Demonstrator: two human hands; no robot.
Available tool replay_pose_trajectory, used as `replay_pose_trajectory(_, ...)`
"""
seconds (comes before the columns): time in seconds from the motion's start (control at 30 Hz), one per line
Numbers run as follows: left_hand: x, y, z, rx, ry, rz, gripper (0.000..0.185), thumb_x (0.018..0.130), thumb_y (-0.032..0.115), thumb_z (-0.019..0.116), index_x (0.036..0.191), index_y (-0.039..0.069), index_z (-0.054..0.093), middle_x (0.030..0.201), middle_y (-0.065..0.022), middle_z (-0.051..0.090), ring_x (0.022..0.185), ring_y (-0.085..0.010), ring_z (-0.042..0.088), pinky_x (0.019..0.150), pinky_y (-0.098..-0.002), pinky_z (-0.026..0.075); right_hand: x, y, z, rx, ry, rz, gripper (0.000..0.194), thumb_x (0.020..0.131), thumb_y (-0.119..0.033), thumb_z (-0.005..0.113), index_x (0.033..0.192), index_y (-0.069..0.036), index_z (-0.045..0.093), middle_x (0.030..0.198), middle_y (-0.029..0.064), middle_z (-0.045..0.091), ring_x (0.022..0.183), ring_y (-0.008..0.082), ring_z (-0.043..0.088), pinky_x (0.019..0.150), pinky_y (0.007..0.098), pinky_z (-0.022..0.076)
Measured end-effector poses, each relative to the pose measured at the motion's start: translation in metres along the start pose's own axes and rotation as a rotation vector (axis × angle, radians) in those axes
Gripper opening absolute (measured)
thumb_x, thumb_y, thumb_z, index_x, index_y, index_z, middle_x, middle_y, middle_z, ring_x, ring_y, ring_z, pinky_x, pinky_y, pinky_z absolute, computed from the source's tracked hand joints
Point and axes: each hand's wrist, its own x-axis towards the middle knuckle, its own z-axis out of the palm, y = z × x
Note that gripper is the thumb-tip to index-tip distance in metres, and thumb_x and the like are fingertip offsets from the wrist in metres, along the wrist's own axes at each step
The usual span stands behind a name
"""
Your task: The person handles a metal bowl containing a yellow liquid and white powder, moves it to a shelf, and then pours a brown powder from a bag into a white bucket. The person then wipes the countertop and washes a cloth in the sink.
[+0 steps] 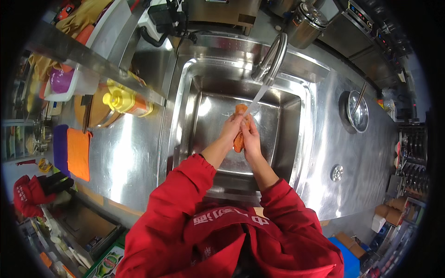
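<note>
Over the stainless-steel sink [201,139], my left hand [233,125] and my right hand [251,136] both grip a bunched orange cloth [239,143]. One end of the cloth sticks out beyond my fingers, the other hangs toward me. From the curved faucet [278,59], a stream of water [256,99] runs down onto the cloth and my hands. My fingers hide the middle of the cloth.
On the left counter lie a flat orange towel [78,153] and a purple towel [60,149]. A yellow bottle [130,102] and a round wooden board [80,110] are behind them. The right counter holds a metal bowl [358,116] and a sink strainer [336,173].
</note>
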Motion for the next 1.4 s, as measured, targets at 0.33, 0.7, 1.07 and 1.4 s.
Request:
replay_pose_trajectory(0.33,-0.017,-0.011,-0.024,-0.077,0.057,-0.101,0.039,0.092,0.037,0.041,0.115,0.006,0.048,0.103,-0.0075,0.056,0.090,-0.0186,0.056,0.076,-0.0311,0.047,-0.001,0.040,0.008,0.006,-0.007,-0.038,0.036,0.093,-0.027,0.043,0.112,0.001,0.054,0.096,0.0078,0.062,0.083,0.0171,0.059,0.077,0.0278,0.0460)
replay_pose_trajectory(0.7,-0.039,0.002,-0.077,-0.198,-0.001,0.076,0.031,0.088,0.022,0.053,0.110,0.001,0.050,0.100,-0.0067,0.056,0.086,-0.0152,0.056,0.073,-0.0277,0.047,0.004,0.083,0.012,0.092,-0.279,0.063,0.045,0.087,-0.036,0.053,0.119,-0.004,0.050,0.086,0.0062,0.061,0.070,0.0132,0.058,0.065,0.0259,0.0465)
replay_pose_trajectory(1.07,-0.030,-0.028,-0.113,-0.495,-0.179,-0.359,0.044,0.093,0.037,0.036,0.125,0.008,0.039,0.114,-0.0146,0.051,0.108,-0.0237,0.049,0.094,-0.0414,0.038,-0.035,0.066,0.041,-0.514,-0.161,-0.304,0.026,0.074,-0.020,0.070,0.084,0.002,0.060,0.095,0.0114,0.057,0.082,0.0143,0.055,0.068,0.0286,0.0453)
replay_pose_trajectory(1.4,-0.025,-0.047,-0.073,-0.576,-0.018,-0.028,0.028,0.091,0.008,0.036,0.117,0.004,0.045,0.108,-0.0084,0.053,0.098,-0.0198,0.053,0.084,-0.0326,0.046,-0.020,0.025,0.063,-0.653,0.267,-0.434,0.016,0.064,-0.008,0.058,0.077,0.002,0.055,0.084,0.0184,0.053,0.090,0.0346,0.053,0.084,0.0378,0.0397)
